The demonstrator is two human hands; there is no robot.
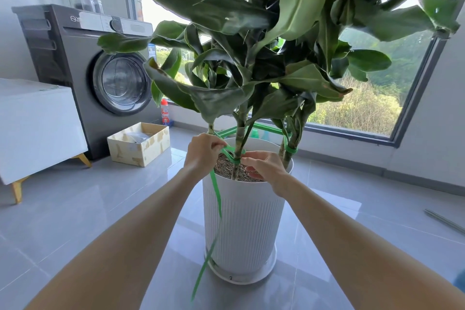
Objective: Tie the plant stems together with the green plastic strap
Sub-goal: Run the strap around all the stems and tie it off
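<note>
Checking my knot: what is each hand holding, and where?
Left hand pinches the green strap above its hanging tail. Right hand is at the wrap on the stem; hold unclear.

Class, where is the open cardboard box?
Head view, left side: the open beige cardboard box sits on the floor before the grey washing machine, left of the white ribbed plant pot.

Left hand (203,152) pinching the green strap (230,155), right hand (264,171) pinching its wrap around the middle stem (239,133) above the white pot (244,221).
</note>
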